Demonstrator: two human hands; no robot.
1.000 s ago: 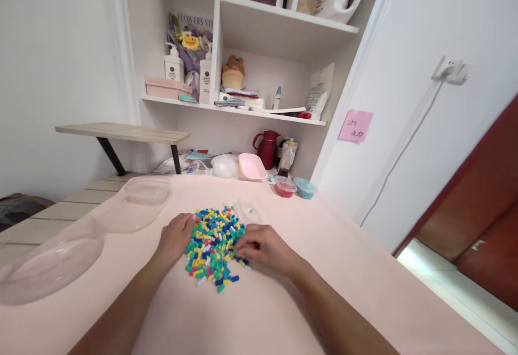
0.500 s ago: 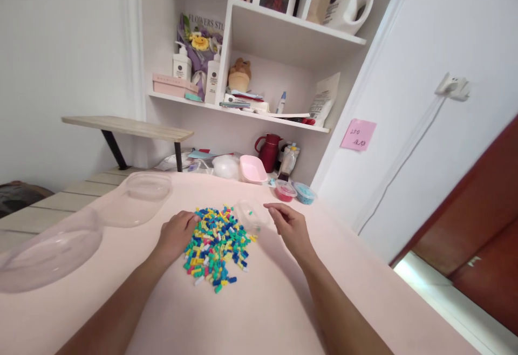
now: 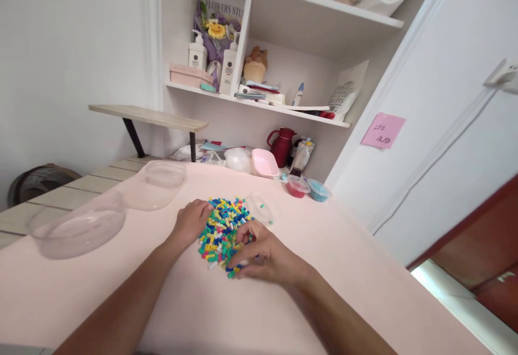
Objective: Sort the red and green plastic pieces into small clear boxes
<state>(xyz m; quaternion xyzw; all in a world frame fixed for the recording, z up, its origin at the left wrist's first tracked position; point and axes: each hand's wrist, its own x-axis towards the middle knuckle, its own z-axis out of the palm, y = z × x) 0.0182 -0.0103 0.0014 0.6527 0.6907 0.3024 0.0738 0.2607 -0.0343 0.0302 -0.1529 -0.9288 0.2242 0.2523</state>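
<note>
A heap of tiny plastic building bricks (image 3: 214, 239) in blue, green, yellow, white and pink lies on the pink tabletop. My left hand (image 3: 190, 223) rests along the heap's left edge, relaxed, its fingertips touching the bricks; nothing shows in it. Over the heap's right side, my right hand (image 3: 271, 252) reaches down with thumb and fingers apart among the bricks, covering some of them. Just beyond that hand is a clear shallow plastic container (image 3: 265, 212), with one green piece in it and another near its front edge.
Clear plastic trays (image 3: 81, 231) lie at the left. Along the back are a pink tub (image 3: 265, 163), a red jug (image 3: 282, 146), a tub of red bits (image 3: 297, 186) and a tub of blue bits (image 3: 319, 189). A small wooden stand (image 3: 148, 116) rises at the back left.
My right hand left the heap for the clear container, then came back down onto the bricks. A second green piece now shows by the container. My left hand stays by the heap; the view shifted.
</note>
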